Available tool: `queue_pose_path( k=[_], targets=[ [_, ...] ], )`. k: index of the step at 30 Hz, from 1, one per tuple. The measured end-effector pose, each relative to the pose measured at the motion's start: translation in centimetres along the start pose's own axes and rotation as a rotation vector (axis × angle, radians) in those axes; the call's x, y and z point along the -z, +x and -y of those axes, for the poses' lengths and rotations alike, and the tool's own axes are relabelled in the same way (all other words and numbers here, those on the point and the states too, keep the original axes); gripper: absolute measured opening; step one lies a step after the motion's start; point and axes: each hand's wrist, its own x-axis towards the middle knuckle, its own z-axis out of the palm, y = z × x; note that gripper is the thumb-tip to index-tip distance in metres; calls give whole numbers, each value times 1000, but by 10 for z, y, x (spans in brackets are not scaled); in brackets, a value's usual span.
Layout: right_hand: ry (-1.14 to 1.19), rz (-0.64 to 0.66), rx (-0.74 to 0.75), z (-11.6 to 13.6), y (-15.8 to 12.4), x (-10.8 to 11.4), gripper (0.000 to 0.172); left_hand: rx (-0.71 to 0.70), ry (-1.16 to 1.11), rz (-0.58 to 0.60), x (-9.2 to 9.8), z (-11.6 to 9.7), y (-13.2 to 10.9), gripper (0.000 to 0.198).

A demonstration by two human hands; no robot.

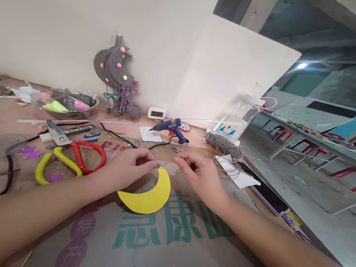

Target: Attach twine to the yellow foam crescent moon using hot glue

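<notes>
My left hand (129,166) pinches the upper tip of a yellow foam crescent (150,195), which lies over a printed cardboard sheet (162,249). My right hand (197,173) is closed in a pinch just to the right, on a thin grey string (173,162) that runs between the two hands. A bundle of the same grey cord (224,145) lies behind my right hand.
Red-handled scissors (87,155) and yellow-handled scissors (51,167) lie left of my left hand. A blue glue gun (170,128), a small white clock (156,112), a metal bowl of scraps (63,105), a grey foam decoration (116,75) and a phone (268,195) are about.
</notes>
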Motion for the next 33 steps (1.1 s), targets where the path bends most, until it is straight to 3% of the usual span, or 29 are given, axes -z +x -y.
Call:
queue_pose_path(
  k=[6,33],
  targets=[
    [14,50,-52,-10,-1,0,22,-12,-20,8,1,2,0,25],
    [-12,72,-62,-9,1,-4,22,-76,7,132,-1,-1,-2,25]
  ],
)
